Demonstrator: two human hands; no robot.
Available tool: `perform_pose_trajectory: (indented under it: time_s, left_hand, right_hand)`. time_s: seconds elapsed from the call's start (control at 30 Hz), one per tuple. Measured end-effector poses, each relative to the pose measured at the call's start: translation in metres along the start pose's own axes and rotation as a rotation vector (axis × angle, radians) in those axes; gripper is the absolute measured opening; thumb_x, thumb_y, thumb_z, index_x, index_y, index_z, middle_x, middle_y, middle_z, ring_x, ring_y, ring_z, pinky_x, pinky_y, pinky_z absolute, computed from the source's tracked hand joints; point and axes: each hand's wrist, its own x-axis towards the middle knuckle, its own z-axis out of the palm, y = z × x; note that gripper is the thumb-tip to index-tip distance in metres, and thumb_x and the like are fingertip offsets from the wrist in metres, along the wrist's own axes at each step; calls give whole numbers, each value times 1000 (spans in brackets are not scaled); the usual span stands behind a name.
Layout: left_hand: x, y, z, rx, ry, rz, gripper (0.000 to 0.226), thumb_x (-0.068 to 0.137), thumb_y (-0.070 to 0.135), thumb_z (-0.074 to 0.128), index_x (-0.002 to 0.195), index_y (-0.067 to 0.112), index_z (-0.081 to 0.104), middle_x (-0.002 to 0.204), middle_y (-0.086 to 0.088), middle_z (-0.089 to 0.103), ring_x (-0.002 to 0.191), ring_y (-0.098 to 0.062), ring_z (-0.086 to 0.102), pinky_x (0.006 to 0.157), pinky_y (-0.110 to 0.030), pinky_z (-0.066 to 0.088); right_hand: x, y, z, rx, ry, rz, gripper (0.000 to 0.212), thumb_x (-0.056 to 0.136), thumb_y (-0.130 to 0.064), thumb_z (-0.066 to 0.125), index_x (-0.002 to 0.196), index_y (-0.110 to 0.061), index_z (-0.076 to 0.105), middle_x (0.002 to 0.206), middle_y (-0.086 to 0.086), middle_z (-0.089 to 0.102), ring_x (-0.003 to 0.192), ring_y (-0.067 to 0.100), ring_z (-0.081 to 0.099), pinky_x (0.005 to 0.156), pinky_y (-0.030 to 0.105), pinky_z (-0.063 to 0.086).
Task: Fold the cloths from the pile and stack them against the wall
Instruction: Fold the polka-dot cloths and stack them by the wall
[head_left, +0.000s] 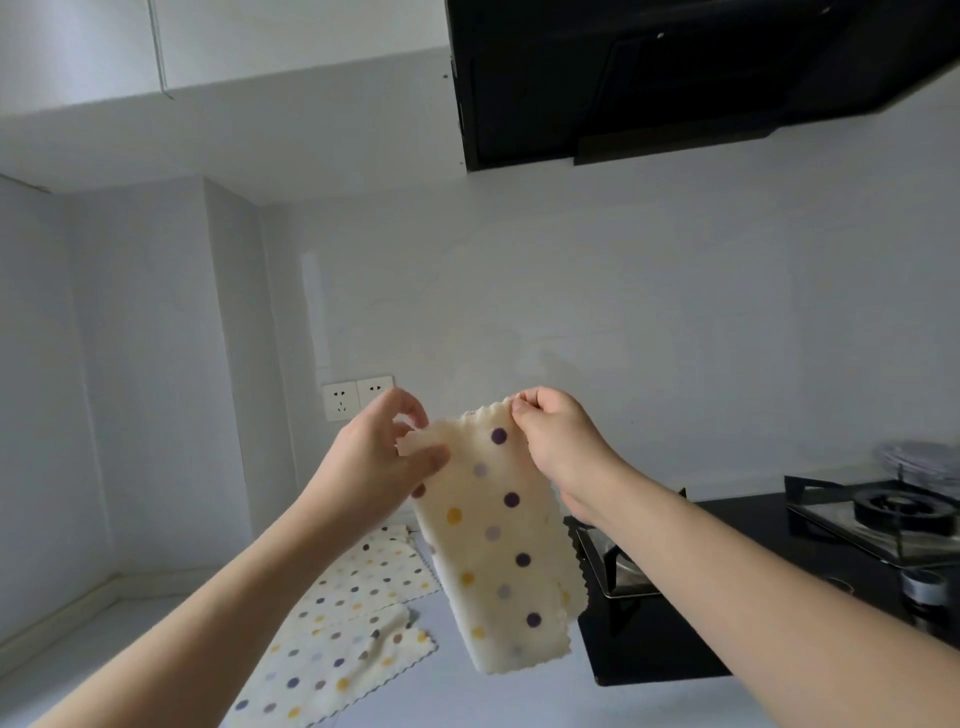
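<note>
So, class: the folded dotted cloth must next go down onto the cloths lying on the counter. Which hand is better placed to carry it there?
Probably the left hand: the counter cloths lie below it, while the right hand is nearer the hob.

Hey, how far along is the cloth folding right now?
Early on. No folded stack shows against the wall. In hand: both hands, left and right, pinch the top edge of one dotted cloth hanging in the air. Left: at least two cloths lie spread on the counter.

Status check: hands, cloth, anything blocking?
Both hands, left and right, pinch dotted cloth aloft by top edge. Two cloths lie on counter. Gas stove close right.
</note>
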Motion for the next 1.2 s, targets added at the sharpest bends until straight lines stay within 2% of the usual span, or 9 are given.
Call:
perform_pose_trajectory:
  time_s: [0.07,0.17,0.33,0.47,0.63,0.83,1.0,1.13,1.2]
  left_hand:
    - [0,-1,-1,-50,-42,-46,19,83,21,75,95,24,60,80,-1,69,54,-12,65,64,-34,53]
    - [2,-3,-2,-171,-94,-132,11,83,20,74,82,11,68,64,-2,66,58,-15,60,67,-36,53]
    - [2,-10,3,-522,-150,-282,38,84,32,71,100,-1,62,86,-14,65,77,-24,59,76,-40,47]
    - [4,-15,6,-512,-109,-269,53,76,41,71,102,-4,57,98,-31,63,77,-28,61,72,-42,47]
    - [4,-30,7,-557,-122,-278,52,75,38,75,105,-1,57,103,-30,64,81,-30,65,75,-44,51]
    - [-28,-79,33,-821,-494,-432,41,80,17,68,115,-3,63,118,-26,65,107,-38,63,99,-47,48]
    - [-34,-103,49,-992,-452,-493,45,81,18,66,121,-2,59,117,-24,64,98,-34,65,83,-40,56]
    - [-15,-115,54,-867,-300,-578,15,84,19,70,90,9,60,94,-17,67,74,-24,63,64,-32,51]
    - [-9,-130,65,-741,-235,-622,14,86,19,70,86,12,58,84,-14,67,66,-23,61,61,-31,49]
  right_hand:
    - [-1,3,2,-35,24,-9,22,103,-29,37,108,-20,57,100,-4,61,89,13,55,78,27,44]
    - [0,7,1,-5,-22,63,25,103,-31,37,112,-20,58,109,-1,63,99,16,57,88,31,46]
    - [-9,3,-8,284,-309,225,24,101,-27,44,94,-11,60,80,5,59,63,15,51,62,28,43]
    - [-9,11,-9,-5,-309,18,4,92,-14,63,89,-11,62,82,4,64,71,15,59,70,28,49]
    - [-1,19,-5,-41,-274,-70,10,93,-9,62,83,-9,64,68,3,60,62,15,55,67,31,55]
    - [1,24,4,120,-345,81,15,97,-9,55,83,-10,60,68,3,52,51,11,52,50,22,50]
    - [15,35,4,191,-368,187,13,98,-12,53,88,-9,60,68,3,59,51,13,54,48,23,47]
    - [30,63,4,171,-287,257,10,99,-9,52,92,-6,58,71,6,63,55,16,59,49,26,52]
    - [35,87,10,109,-238,312,12,99,-9,52,88,-7,55,73,8,61,53,17,58,46,26,52]
